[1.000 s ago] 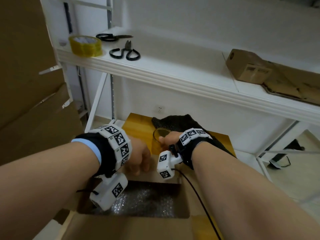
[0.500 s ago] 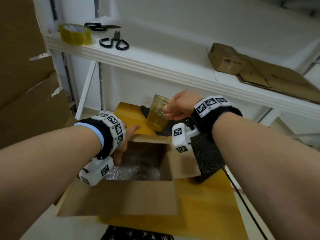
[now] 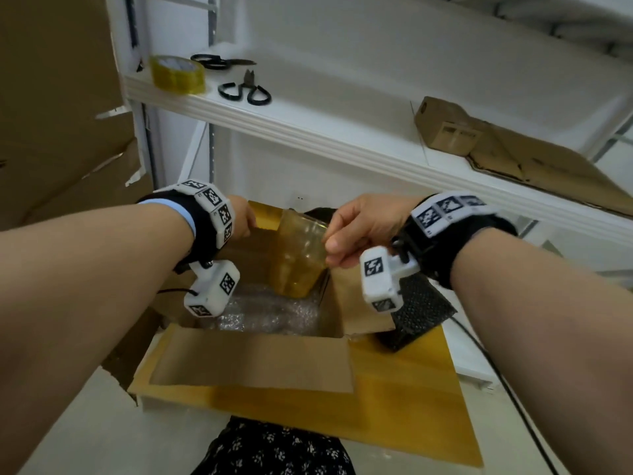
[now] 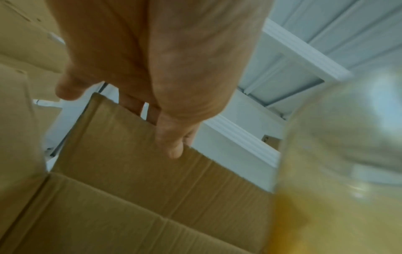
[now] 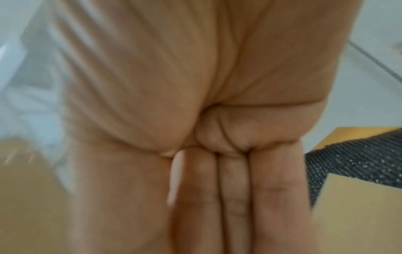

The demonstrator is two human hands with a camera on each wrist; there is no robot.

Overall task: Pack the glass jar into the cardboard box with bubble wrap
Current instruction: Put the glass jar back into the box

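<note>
R hand (image 3: pixel 356 231) pinches the glass jar (image 3: pixel 298 255) by its rim, now lowered from above into the cardboard box (image 3: pixel 253 358) mouth, over bubble wrap (image 3: pixel 270 313); L hand (image 3: pixel 239 217) grips the far flap. Placement looks imminent.

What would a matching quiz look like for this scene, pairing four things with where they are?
Things:
1. glass jar
2. bubble wrap
3. tape roll
4. left hand

Places:
A. on the white shelf
B. lining the bottom of the cardboard box
C. gripping the box's far flap
D. held by the right hand over the open box

Pairs: 1-D, 2-B, 3-A, 4-C
</note>
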